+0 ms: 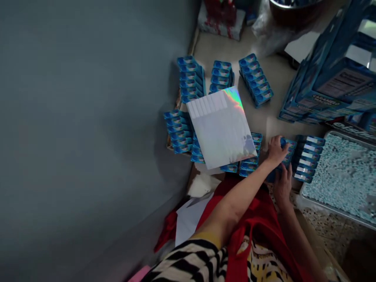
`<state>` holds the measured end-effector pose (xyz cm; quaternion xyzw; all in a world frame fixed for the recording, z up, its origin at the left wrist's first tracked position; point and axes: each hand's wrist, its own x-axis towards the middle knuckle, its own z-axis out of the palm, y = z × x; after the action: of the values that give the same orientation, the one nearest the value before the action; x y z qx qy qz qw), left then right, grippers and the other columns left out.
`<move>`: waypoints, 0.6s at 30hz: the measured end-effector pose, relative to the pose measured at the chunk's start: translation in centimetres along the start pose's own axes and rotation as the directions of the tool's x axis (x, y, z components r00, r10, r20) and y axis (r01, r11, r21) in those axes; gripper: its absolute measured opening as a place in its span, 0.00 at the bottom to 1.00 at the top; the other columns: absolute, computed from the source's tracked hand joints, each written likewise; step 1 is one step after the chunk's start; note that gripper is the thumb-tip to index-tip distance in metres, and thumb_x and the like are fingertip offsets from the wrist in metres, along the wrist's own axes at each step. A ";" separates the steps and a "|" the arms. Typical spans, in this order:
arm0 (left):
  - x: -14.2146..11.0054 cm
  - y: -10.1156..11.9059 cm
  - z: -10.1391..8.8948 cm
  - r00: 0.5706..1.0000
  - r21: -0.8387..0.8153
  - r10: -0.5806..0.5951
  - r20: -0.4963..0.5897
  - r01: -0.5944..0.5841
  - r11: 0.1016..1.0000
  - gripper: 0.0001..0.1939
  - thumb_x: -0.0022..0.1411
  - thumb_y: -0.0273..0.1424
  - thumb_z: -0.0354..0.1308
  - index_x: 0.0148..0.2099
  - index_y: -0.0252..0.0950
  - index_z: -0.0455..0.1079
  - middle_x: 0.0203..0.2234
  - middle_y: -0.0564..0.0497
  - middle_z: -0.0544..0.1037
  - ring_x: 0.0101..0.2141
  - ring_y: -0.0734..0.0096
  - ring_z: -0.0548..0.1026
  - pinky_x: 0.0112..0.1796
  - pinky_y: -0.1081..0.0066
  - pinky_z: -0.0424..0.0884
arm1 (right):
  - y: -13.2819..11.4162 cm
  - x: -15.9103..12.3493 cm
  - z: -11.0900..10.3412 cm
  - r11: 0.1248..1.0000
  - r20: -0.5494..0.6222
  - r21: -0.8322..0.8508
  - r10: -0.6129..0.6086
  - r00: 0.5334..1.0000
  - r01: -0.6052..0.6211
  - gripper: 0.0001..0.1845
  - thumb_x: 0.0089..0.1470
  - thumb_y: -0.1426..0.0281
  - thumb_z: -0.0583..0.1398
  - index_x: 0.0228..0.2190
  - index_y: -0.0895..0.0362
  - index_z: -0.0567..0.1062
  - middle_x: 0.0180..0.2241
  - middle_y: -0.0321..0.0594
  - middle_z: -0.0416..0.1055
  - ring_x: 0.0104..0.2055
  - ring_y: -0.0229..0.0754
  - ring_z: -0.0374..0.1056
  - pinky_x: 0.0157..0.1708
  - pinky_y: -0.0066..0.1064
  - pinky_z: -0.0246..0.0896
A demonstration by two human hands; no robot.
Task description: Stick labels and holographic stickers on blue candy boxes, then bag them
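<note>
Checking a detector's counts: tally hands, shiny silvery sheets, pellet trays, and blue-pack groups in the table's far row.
Hands: 2 (left hand, right hand)
Shiny silvery sheet: 1
Pellet tray: 1
Blue-pack groups, far row: 3
Total: 7

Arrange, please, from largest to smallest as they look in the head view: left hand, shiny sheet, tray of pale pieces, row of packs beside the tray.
1. tray of pale pieces, cut off by the picture edge
2. shiny sheet
3. row of packs
4. left hand
</note>
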<state>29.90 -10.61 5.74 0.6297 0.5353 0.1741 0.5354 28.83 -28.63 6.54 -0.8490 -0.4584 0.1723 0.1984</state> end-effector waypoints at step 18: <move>15.9 -3.6 -32.4 0.950 0.578 0.251 -0.183 -0.102 0.809 0.16 0.66 0.33 0.69 0.56 0.41 0.80 0.53 0.41 0.79 0.57 0.46 0.70 0.59 0.54 0.65 | -23.5 33.6 10.4 0.741 0.196 0.669 -0.087 0.977 -0.069 0.38 0.55 0.52 0.68 0.60 0.59 0.73 0.57 0.54 0.78 0.59 0.54 0.75 0.61 0.48 0.71</move>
<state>8.30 18.33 8.87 0.7792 0.5645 0.1365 0.2355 24.70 13.43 5.47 -0.6944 -0.3883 0.4155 0.4410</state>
